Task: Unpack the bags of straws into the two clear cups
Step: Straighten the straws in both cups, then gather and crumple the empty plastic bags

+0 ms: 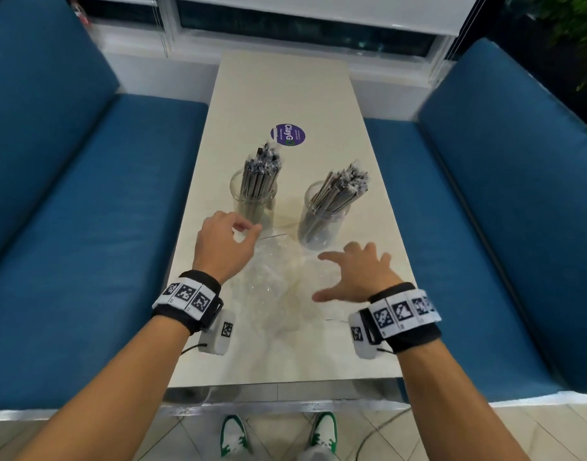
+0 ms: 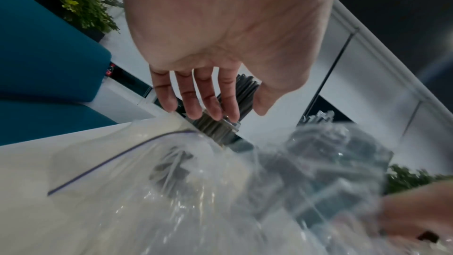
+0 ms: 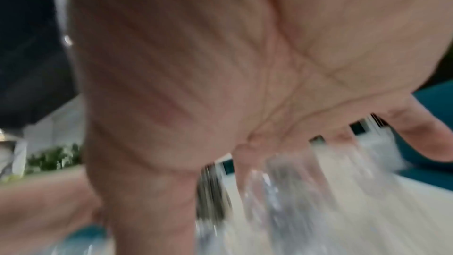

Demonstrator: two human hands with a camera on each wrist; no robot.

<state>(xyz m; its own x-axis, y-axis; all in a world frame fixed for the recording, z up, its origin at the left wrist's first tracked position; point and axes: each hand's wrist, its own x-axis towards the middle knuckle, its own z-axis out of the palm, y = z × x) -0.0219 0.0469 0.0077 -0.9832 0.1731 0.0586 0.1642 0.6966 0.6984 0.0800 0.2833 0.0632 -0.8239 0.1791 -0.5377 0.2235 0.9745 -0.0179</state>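
Two clear cups stand mid-table, the left cup [image 1: 253,202] and the right cup [image 1: 320,227], each holding a bundle of wrapped straws [image 1: 260,174] [image 1: 343,189]. Crumpled clear plastic bags [image 1: 275,291] lie flat on the table in front of the cups; one shows a purple zip line [image 2: 122,154]. My left hand [image 1: 243,232] hovers over the bags' left edge beside the left cup, fingers [image 2: 210,104] relaxed and holding nothing. My right hand [image 1: 338,277] is spread wide over the bags' right side, palm down [image 3: 269,152]; that view is blurred.
The narrow white table [image 1: 285,94] runs away from me between two blue benches [image 1: 85,227] [image 1: 501,211]. A round purple sticker [image 1: 288,134] sits beyond the cups. A window wall closes the far end. The table's near edge [image 1: 285,380] is just below my wrists.
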